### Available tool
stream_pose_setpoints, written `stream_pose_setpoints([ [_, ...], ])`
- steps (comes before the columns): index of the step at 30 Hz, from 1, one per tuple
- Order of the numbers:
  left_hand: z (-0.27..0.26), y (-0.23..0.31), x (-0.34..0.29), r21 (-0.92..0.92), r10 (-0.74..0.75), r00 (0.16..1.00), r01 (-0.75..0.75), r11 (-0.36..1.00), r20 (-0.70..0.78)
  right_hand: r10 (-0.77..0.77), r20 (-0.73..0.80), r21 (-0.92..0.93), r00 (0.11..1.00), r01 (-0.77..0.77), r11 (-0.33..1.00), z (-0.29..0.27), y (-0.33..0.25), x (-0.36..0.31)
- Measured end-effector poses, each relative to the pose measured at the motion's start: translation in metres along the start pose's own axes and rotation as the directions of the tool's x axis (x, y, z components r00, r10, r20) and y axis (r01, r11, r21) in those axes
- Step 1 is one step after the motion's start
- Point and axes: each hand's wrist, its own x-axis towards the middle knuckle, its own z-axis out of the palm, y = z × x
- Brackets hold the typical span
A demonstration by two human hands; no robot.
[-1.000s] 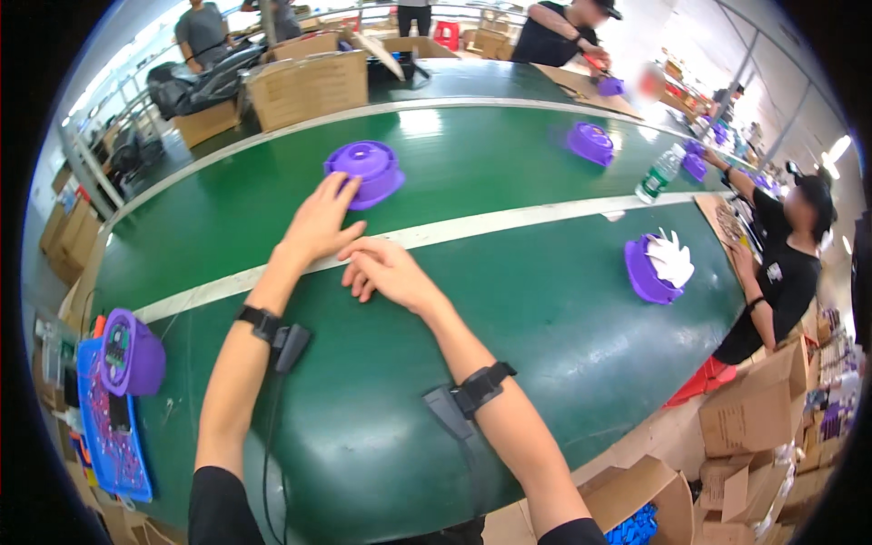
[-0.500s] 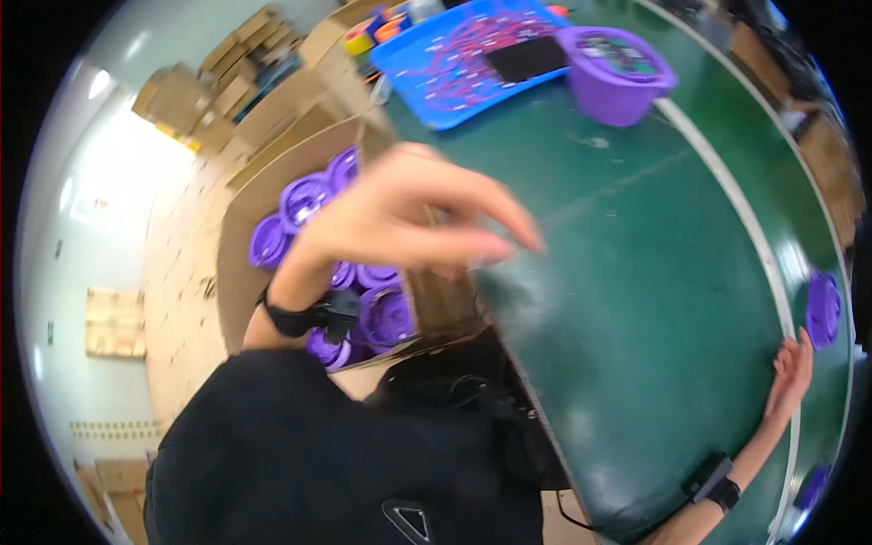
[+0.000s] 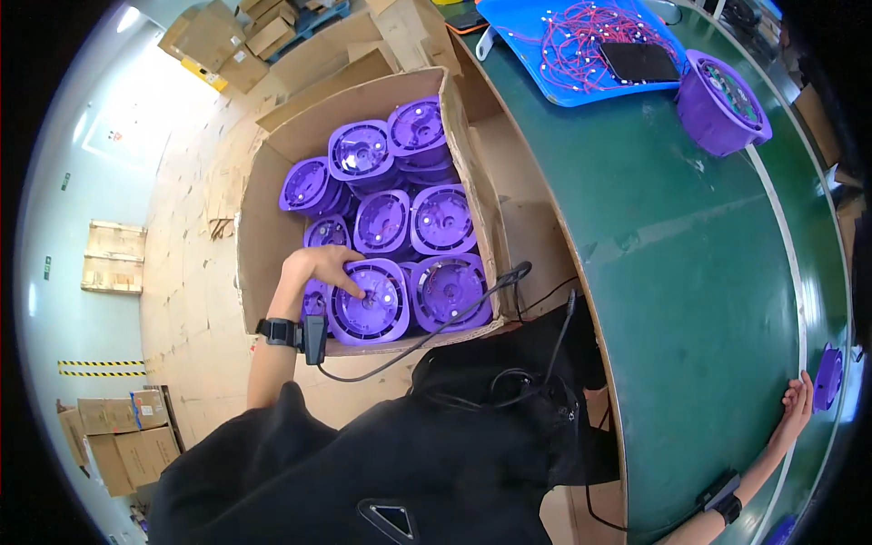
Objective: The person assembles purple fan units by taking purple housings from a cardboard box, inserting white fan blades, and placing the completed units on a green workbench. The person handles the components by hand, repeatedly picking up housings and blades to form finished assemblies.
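My left hand (image 3: 320, 269) reaches into an open cardboard box (image 3: 259, 245) stacked with several round purple plastic housings. Its thumb lies inside the rim of the nearest-left housing (image 3: 381, 313), and the fingers are at that housing's outer edge; part of them is hidden. At the far right of the green table (image 3: 690, 300), my right hand (image 3: 796, 407) lies with its fingers stretched out. Just beyond its fingertips a purple housing (image 3: 827, 378) stands on its side or is seen edge-on; I cannot tell whether they touch.
A blue tray (image 3: 545, 77) holds pink-red wires (image 3: 581, 36) and a black phone-like slab (image 3: 640, 62). Beside it stands a purple tub (image 3: 718, 123) with green circuit boards inside. A black cable (image 3: 427, 338) runs from my left wrist across the box's near edge.
My left hand has moved down from above the table's edge into the box, onto a housing. The view has turned toward the box. My right hand stays near the far-right housing.
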Motion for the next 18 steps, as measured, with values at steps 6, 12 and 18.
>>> stream_pose_setpoints([
  [6, -0.047, 0.057, -0.038, 0.026, -0.098, 0.994, 0.099, 0.995, -0.047, -0.018, 0.010, 0.025, 1.000, 0.018, 1.000, 0.012, -0.006, -0.007],
  [12, -0.110, 0.138, -0.095, 0.095, 0.321, 0.802, -0.318, 0.943, -0.503, 0.041, -0.020, -0.011, 0.999, -0.041, 0.999, 0.020, -0.021, -0.015],
  [18, -0.097, 0.325, -0.030, 0.561, 0.836, -0.049, -0.763, 0.321, -0.546, 0.080, 0.188, 0.394, 0.979, -0.150, 0.907, 0.078, -0.094, -0.040],
])
